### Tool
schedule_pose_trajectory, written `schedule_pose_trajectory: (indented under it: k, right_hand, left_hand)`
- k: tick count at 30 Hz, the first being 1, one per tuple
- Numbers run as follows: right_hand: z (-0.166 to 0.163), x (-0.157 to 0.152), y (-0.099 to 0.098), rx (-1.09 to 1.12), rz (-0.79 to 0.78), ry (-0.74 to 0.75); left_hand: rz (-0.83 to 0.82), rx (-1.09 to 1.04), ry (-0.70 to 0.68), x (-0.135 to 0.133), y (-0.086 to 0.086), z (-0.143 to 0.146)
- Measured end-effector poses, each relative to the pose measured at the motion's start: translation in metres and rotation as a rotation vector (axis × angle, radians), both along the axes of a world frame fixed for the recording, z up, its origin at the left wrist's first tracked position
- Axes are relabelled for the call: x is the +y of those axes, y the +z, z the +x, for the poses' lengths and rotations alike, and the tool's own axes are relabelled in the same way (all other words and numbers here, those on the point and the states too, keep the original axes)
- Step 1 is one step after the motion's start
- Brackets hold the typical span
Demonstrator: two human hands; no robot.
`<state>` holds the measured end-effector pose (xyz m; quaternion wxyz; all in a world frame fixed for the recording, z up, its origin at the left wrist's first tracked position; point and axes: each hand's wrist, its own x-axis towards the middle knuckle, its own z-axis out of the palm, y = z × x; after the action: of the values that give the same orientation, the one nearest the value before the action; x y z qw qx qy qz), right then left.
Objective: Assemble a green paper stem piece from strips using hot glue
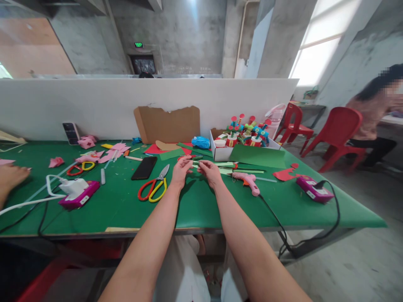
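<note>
Both hands meet over the green table, pinching a small green-and-white folded paper strip [195, 164] between them. My left hand [180, 171] closes its fingertips on the strip's left end, and my right hand [210, 171] grips the other end. Just behind the fingers lies a dark green zigzag-folded paper spring [197, 157]. Left of my left hand are large scissors [154, 184] with one red and one yellow handle. A pink glue gun [248, 181] rests to the right of my right hand, beside pale green paper strips [225, 170].
A white box [221, 154] holds several colourful paper figures [258, 136]. Dark green paper [260, 156] leans before it. A black phone [144, 167] lies left of the scissors. Purple power strips [315, 190] with trailing cords sit at both sides. Another person's hand [14, 178] is at far left.
</note>
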<state>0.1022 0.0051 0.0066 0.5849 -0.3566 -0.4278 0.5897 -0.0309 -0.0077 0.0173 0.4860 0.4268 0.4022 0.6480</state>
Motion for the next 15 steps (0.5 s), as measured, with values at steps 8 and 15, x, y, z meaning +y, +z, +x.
schedule_pose_trajectory:
  k: [8, 15]
  right_hand:
    - [-0.0021, -0.0049, 0.0040, -0.131, 0.132, -0.006]
    - [0.0000, -0.0038, 0.0041, -0.137, 0.123, -0.019]
  left_hand:
    - [-0.166, -0.042, -0.067, 0.0018, -0.0035, 0.0015]
    - [-0.036, -0.038, 0.061, 0.0053, -0.0061, -0.0008]
